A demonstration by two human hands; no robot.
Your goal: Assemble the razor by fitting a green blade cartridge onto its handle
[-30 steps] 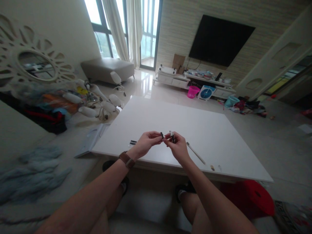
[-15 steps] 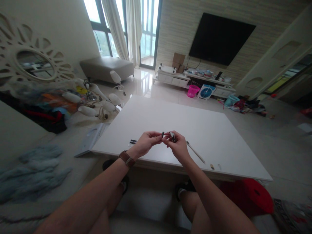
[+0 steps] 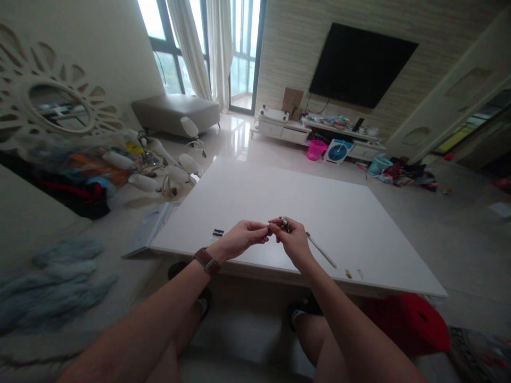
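Head view: a brown strap [image 3: 207, 261] circled your left wrist; your left hand [image 3: 243, 238] pinched a small dark piece [image 3: 269, 230], mostly hidden where fingertips met your right hand [image 3: 294, 240], whose curled fingers clasped a small silvery-black object [image 3: 285, 224] above the white rectangular tabletop [image 3: 295, 194]. Beyond hung a flat black television [image 3: 363, 65].

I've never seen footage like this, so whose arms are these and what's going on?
No machine here: these are a person's bare hands, every picture filmed from one camera worn on the head, looking forward and down. The left hand and right hand meet over a white table, nearly hiding a dark piece between them. The right hand also holds a shiny thing, too small to identify. On the table, black strips lie to the left; to the right lie a stick, a yellowish piece and a pale piece.
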